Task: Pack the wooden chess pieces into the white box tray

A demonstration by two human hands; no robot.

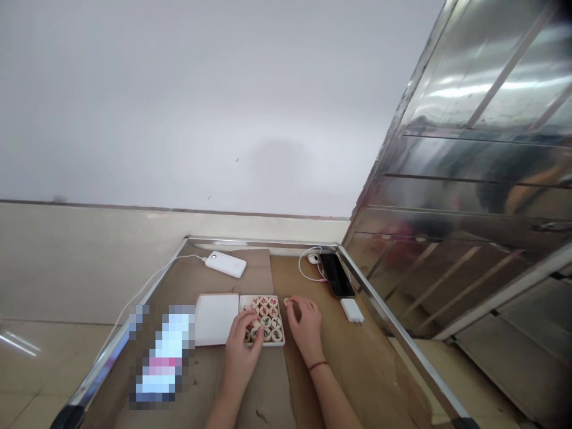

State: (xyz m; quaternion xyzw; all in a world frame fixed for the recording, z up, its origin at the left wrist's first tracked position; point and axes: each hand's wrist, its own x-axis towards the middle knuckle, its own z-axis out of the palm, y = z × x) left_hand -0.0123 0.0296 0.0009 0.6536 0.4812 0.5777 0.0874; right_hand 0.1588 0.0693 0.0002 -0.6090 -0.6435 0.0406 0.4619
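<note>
A shallow white box [280, 342] holds rows of round Chinese chess pieces [266, 322] marked in red and black. Curled over the left part of this box is my left hand [245, 333], its thumb and fingers closing around a chess piece; the hand partly hides that piece and those beneath it. Just right of the box, my right hand [306, 325] pinches a single pale chess piece [286, 302] between thumb and fingers, close to the tabletop. The white box lid [217, 319] lies against the box's left side.
A white power bank [226, 264] with a cable lies at the back left. A black phone [337, 275], a white charger [352, 310] and a coiled white cable [300, 271] sit at the right. A pixelated screen [163, 357] is at left. Metal rails edge the brown-covered table [366, 369].
</note>
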